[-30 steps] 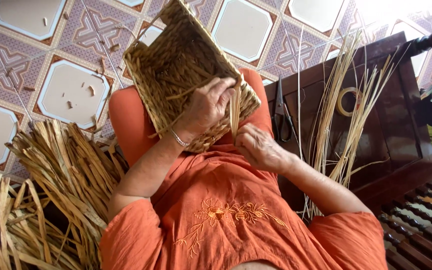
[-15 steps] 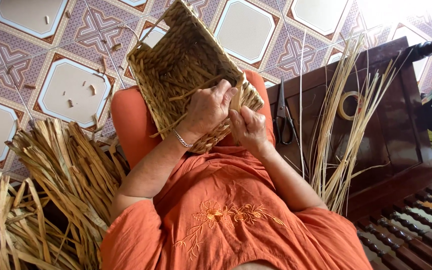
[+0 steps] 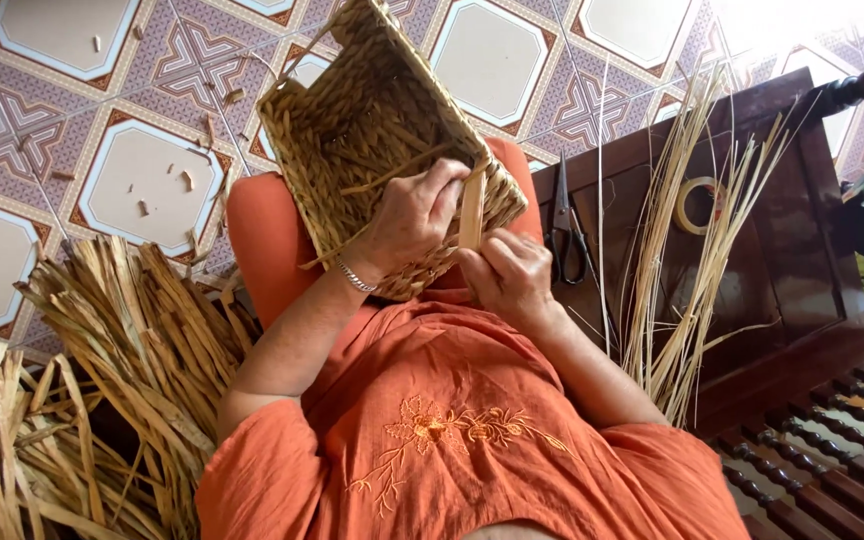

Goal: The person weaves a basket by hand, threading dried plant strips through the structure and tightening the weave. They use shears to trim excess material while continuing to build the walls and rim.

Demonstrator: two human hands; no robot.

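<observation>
The woven basket [image 3: 372, 130] is gripped at its near rim by the left hand [image 3: 407, 215]; 1 upright straw strip [image 3: 471, 210], apparently pinched by the right hand [image 3: 512, 275], stands between them.

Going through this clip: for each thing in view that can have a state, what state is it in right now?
Woven basket: tilted on the lap, opening toward the camera, rim unfinished.
Flat strand: upright at the basket's near wall, pinched by both hands.
Left hand: gripping the rim and the strand.
Right hand: closed on the strand's lower end.
Scissors: lying shut on the dark wooden bench.
Tape roll: lying flat.
Thin reeds: loose, fanned across the bench.
Dried leaves: heaped on the floor.
</observation>
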